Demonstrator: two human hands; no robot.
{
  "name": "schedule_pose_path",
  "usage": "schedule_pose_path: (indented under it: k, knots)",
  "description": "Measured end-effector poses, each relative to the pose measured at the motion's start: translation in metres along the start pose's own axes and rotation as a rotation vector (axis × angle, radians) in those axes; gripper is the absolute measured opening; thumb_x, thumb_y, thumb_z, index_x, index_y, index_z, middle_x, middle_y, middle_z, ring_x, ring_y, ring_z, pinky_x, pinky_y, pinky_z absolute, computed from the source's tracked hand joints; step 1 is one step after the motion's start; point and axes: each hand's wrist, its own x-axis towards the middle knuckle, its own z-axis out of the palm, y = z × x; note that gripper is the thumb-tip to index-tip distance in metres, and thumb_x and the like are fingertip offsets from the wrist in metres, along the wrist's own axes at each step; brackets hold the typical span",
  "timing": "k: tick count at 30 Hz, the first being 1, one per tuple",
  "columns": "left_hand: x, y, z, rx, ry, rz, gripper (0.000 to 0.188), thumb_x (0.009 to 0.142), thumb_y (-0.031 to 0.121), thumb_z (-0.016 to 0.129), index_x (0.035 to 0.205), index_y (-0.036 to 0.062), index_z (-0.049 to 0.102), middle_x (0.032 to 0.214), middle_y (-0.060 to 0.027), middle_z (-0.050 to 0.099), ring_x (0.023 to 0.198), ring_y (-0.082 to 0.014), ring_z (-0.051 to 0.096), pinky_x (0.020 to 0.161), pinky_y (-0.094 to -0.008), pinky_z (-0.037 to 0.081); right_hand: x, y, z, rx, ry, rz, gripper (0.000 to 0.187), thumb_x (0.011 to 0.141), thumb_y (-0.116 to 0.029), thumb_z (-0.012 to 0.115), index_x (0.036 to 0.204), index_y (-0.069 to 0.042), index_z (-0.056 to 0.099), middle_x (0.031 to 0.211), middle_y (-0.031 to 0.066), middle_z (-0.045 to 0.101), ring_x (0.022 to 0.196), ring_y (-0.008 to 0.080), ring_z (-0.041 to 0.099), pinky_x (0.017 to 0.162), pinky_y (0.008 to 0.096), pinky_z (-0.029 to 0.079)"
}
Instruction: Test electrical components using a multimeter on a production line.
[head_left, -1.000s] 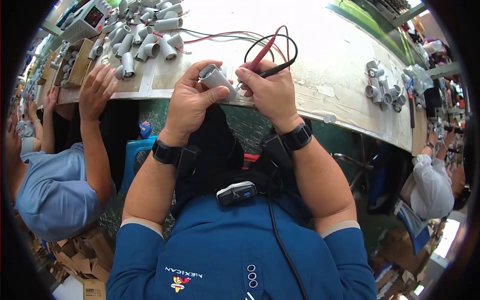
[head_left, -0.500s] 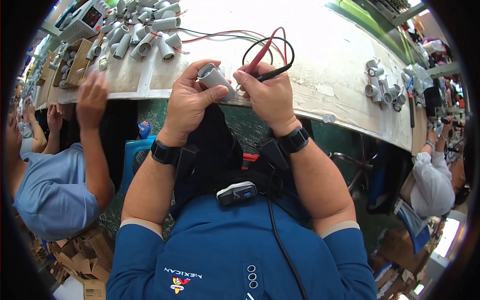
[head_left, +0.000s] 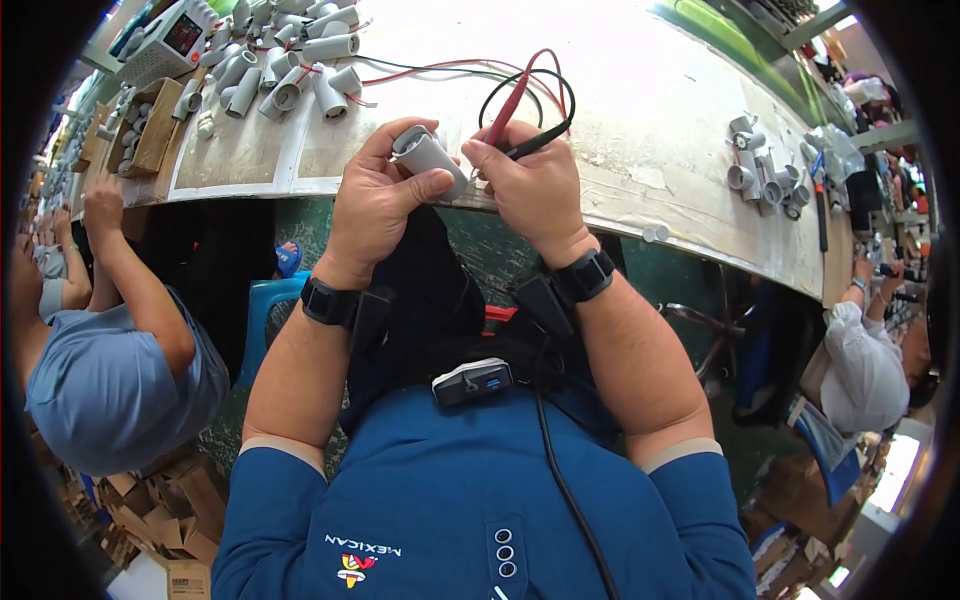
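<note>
Held in my left hand (head_left: 375, 195) is a grey plastic cylinder (head_left: 428, 160), tilted, its open end up and to the left. My right hand (head_left: 535, 185) grips two test probes together, a red test probe (head_left: 507, 112) and a black test probe (head_left: 535, 143). Their tips point down to the left at the cylinder's lower right end; whether they touch it I cannot make out. From the probes, a red and a black cable (head_left: 430, 68) loop up and run left across the table (head_left: 620, 120).
Many similar grey cylinders (head_left: 290, 90), some with red wires, lie at the table's far left, beside a cardboard box (head_left: 155, 130) and a white device with a screen (head_left: 180, 45). More cylinders (head_left: 765, 175) lie at right. Co-workers (head_left: 120, 370) sit at both sides.
The left co-worker's raised hand has drawn back to the left, away from the cylinders. My hands stay nearly in place; the red probe stands slightly more upright.
</note>
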Motion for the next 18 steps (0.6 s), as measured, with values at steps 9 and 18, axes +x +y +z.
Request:
schedule_pose_path:
  k: [9,18]
  knots:
    - [-0.0009,-0.001,-0.0009,-0.027,-0.009,0.002,0.052,0.091,-0.003,0.077,0.137,0.0026,0.056,0.113,-0.0101,0.068,0.108,-0.0206,0.07,0.091,-0.0335,0.062,-0.0002,-0.0047,0.0007,-0.063,0.014,-0.011,0.018,0.093,-0.016,0.075,0.096,0.001,0.074,0.069,0.0028,0.069,0.057,0.0077,0.061,0.053,0.0253,0.047]
    - [-0.0015,-0.0009,-0.0009,-0.006,-0.007,-0.005,0.052,0.09,-0.003,0.078,0.137,0.0029,0.056,0.112,-0.0093,0.068,0.106,-0.0187,0.07,0.092,-0.0321,0.061,-0.0018,-0.003,0.0013,-0.069,0.026,-0.027,0.018,0.094,-0.017,0.075,0.095,0.001,0.074,0.068,0.0023,0.068,0.056,0.008,0.061,0.052,0.0252,0.047]
